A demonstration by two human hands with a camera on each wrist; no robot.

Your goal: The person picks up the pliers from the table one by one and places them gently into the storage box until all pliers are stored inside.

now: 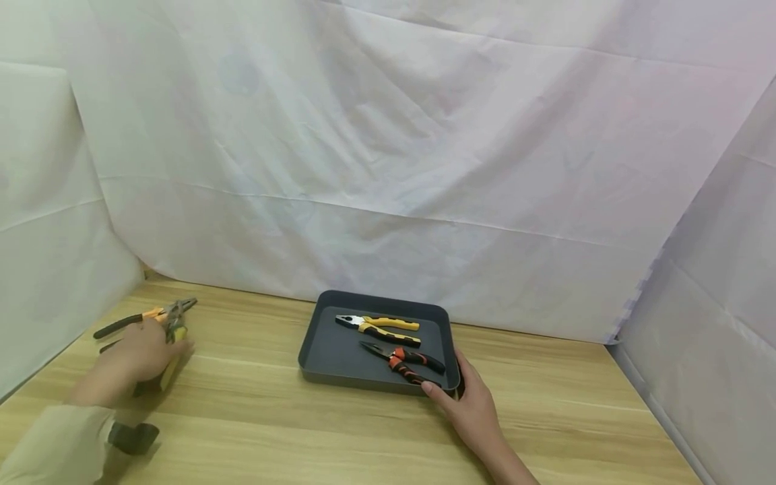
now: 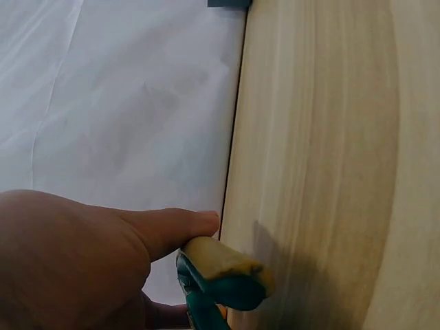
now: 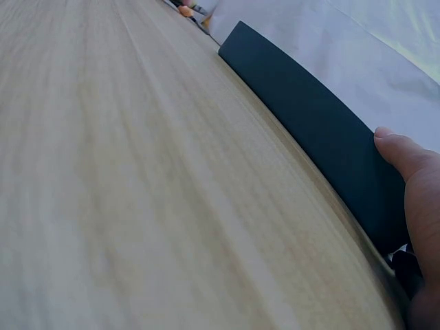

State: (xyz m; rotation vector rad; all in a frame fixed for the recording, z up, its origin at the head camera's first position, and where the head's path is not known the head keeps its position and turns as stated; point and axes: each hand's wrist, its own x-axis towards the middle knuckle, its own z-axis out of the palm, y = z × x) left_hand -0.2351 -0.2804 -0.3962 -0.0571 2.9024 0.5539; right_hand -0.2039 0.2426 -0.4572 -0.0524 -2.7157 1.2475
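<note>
At the far left in the head view, my left hand (image 1: 142, 351) holds pliers (image 1: 177, 333) with yellow and dark green handles, blurred there. In the left wrist view, thumb and fingers grip the pliers' handle (image 2: 223, 265). Beside that hand, long-nosed pliers (image 1: 124, 325) with orange and black handles lie on the table, partly covered by it. My right hand (image 1: 475, 407) grips the near right corner of a dark grey tray (image 1: 321, 378), thumb on the rim. Inside the tray lie yellow-and-black pliers (image 1: 391, 331) and red-and-black long-nosed pliers (image 1: 405, 360).
The wood-grain table (image 1: 254, 417) runs back to a white cloth (image 1: 376, 168) hung behind it. More white cloth closes the left and right sides. A black device (image 1: 133, 438) sits on the left wrist.
</note>
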